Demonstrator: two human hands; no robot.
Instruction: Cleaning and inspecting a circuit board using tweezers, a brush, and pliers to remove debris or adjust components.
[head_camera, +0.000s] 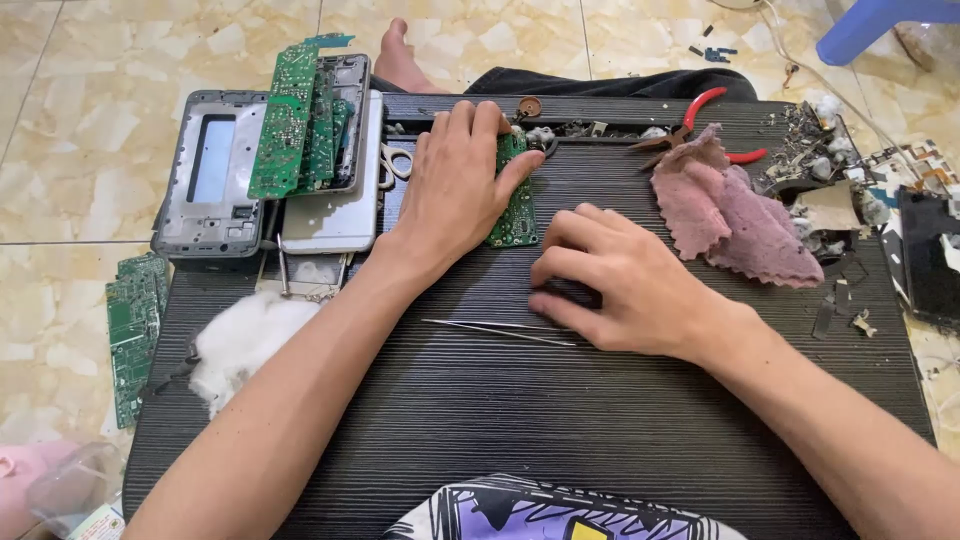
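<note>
1. Although my left hand covers most of it, I log a green circuit board lying flat on the black tabletop; the fingers lie side by side over its top edge, the thumb pressed against its right edge, and only the right strip and lower end show.
2. To the right of the board and nearer me, my right hand rests on the tabletop with the fingers curled under; whether they pinch anything I cannot tell, since a dark patch beneath them is hidden.
3. Just below that hand, thin metal tweezers lie flat, their right end running under the palm.
4. Left of the board, a stack of phone frames and more green boards, overlapping so that the count is unclear.
5. Left of the board and nearer me, a wad of white cotton at the table's edge.
6. Right of the board, a pink cloth partly covering red-handled pliers.
7. Far right of the board, small debris and dark parts, cut off by the frame edge and too small to itemise.
</note>
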